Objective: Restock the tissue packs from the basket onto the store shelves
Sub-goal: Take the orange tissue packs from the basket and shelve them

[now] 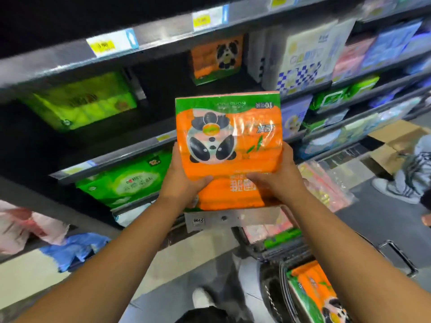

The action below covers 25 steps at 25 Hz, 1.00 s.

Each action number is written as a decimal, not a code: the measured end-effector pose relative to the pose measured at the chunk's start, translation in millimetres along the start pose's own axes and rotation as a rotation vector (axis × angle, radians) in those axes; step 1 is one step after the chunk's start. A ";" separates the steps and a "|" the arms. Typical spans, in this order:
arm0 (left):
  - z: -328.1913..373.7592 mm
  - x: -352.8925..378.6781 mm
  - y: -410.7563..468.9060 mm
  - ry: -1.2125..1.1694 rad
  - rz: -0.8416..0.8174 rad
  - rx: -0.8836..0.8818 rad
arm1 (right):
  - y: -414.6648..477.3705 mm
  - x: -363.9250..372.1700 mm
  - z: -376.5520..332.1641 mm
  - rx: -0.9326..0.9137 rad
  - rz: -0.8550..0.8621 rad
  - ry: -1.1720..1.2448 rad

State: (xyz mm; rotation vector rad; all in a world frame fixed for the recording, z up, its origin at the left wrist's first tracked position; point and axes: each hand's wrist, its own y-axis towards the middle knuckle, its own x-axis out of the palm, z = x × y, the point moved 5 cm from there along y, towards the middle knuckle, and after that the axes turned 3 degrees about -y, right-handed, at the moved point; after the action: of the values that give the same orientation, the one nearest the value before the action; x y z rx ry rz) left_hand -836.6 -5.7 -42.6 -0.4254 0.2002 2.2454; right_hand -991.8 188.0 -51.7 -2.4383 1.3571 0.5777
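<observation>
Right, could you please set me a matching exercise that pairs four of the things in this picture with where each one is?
Things
1. upside-down panda pack
2. lime-green pack
3. blue-checked pack
4. blue bag

Places
A. down low at the far left
B. upper shelf, right of the upright panda pack
C. held up between the left hand and the right hand
D. upper shelf, at the left

Pairs: 1-C, 2-D, 3-B, 4-A

both hands point(186, 180) holding orange tissue pack point(229, 136), shelves point(163, 40) behind
</observation>
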 end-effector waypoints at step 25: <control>0.0 -28.1 278.7 -0.159 0.131 -0.364 | 284.8 29.5 -50.5 0.093 -0.282 0.125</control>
State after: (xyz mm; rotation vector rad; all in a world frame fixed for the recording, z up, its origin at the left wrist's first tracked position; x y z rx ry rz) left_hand -1031.6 -206.5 -31.5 -0.4308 -0.2757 2.4367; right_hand -1211.3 -2.1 -37.8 -2.5620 1.0293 0.2902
